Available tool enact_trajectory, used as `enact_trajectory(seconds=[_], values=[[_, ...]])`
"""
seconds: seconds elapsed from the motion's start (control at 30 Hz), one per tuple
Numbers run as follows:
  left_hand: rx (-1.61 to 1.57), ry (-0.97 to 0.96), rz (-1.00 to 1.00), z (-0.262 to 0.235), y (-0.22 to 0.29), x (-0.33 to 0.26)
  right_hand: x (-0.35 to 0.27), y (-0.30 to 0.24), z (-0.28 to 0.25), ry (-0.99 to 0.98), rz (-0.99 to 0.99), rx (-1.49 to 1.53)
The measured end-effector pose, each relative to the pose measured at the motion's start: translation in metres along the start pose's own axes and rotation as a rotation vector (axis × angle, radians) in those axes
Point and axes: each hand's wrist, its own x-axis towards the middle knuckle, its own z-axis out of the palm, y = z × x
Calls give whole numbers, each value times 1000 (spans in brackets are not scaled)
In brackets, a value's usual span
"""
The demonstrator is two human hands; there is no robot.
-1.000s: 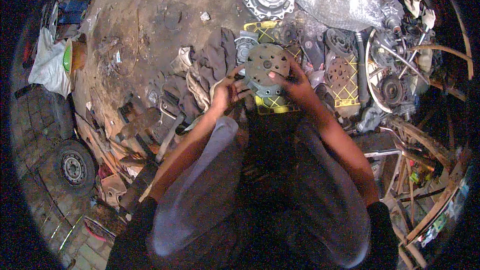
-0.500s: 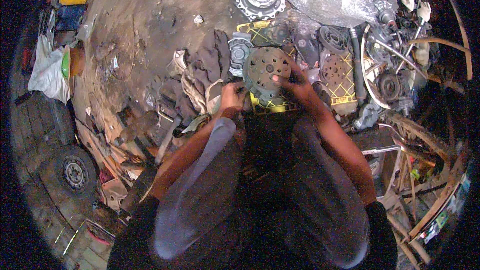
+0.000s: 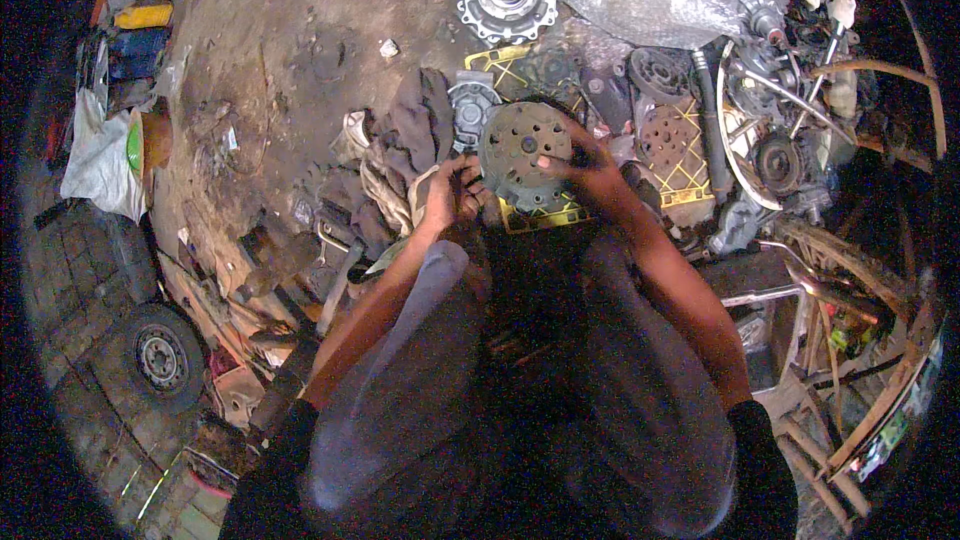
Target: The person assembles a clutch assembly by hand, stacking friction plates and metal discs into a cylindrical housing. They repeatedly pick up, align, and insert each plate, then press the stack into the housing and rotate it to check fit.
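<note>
My right hand [image 3: 592, 172] grips a round, grey-brown metal disc [image 3: 526, 140] by its right side, the thumb lying across its face. The disc is tilted toward me, pierced by several holes round a central hole. Just off its lower left edge, my left hand [image 3: 452, 194] has its fingers curled in; anything small between them cannot be made out. Beneath the disc shows a yellow lattice crate [image 3: 545, 218]. A grey cast metal housing [image 3: 473, 112] lies against the disc's upper left.
A toothed round metal part [image 3: 508, 0] lies beyond the crate. Dark rags [image 3: 410, 125] are heaped at left. To the right are a drilled rusty disc [image 3: 667, 138], a pulley-like wheel [image 3: 660, 75] and a black hose [image 3: 707, 105]. A wheel with tyre [image 3: 160, 358] lies far left.
My left hand has turned and its fingers have loosened a little, slightly away from the disc. The right hand keeps its hold on the disc. The whole view has rotated slightly.
</note>
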Motion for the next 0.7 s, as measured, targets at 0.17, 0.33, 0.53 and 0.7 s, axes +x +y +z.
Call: enact_trajectory(seconds=[0.17, 0.33, 0.53, 0.7], values=[[58, -102, -17, 23, 11, -7, 4, 5, 0, -20, -61, -85], [147, -124, -15, 28, 14, -11, 3, 1, 2, -37, -31, -29], [340, -49, 39, 58, 26, -35, 4, 6, 0, -31, -18, -21], [764, -5, 261, 74, 29, -44, 7, 9, -1, 11, -64, -140]])
